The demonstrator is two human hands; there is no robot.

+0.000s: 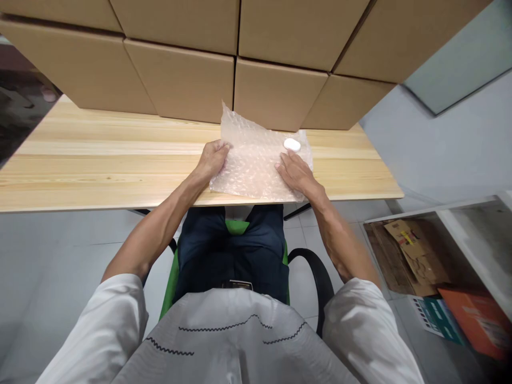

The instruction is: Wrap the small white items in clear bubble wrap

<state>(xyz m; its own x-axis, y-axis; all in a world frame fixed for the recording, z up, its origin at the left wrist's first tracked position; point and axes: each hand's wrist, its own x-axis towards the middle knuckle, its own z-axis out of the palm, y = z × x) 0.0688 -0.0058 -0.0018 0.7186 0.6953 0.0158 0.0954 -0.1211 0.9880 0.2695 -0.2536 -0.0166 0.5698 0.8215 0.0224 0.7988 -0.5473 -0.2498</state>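
A sheet of clear bubble wrap (256, 160) lies on the wooden table in front of me, its far left corner sticking up. My left hand (215, 158) is closed on the sheet's left edge, thumb on top. On the right part of the wrap rests my right hand (295, 169), palm down with fingers stretched out. Just beyond its fingertips sits a small white oval object (292, 144) on the wrap; its exact kind does not show. The fingers are close to it, and whether they touch it I cannot tell.
Stacked cardboard boxes (192, 85) stand along the far side of the wooden table (100, 165). To the lower right a shelf (452, 224) holds flattened cardboard (412, 250) and an orange package (476, 320). A black chair armrest (320, 277) curves beside my right side.
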